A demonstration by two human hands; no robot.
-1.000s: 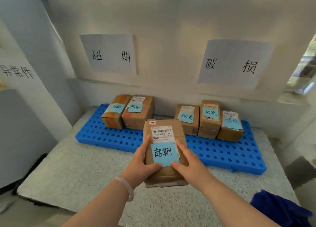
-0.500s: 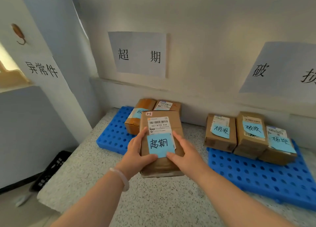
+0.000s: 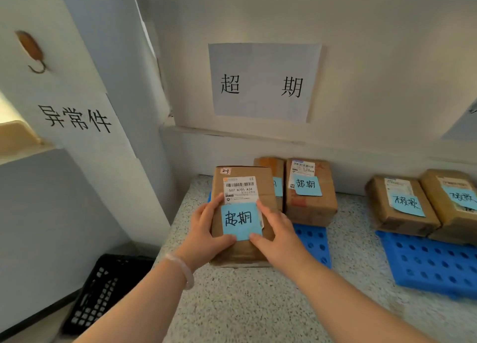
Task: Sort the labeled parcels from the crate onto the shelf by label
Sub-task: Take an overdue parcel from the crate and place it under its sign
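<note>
Your left hand (image 3: 206, 229) and right hand (image 3: 280, 235) grip the 超期 parcel (image 3: 264, 187) by its sides.
Its shipping label (image 3: 240, 189) reads 507-N705 A34, the wall sign (image 3: 264, 81) says 超期, and there are two 破损 boxes (image 3: 400, 208) to the right.

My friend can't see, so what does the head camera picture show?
A left hand and right hand hold a brown parcel with a blue note reading 超期 at a speckled shelf, below a wall sign reading the same. Beside it sits another 超期 parcel; other parcels lie farther right.
</note>
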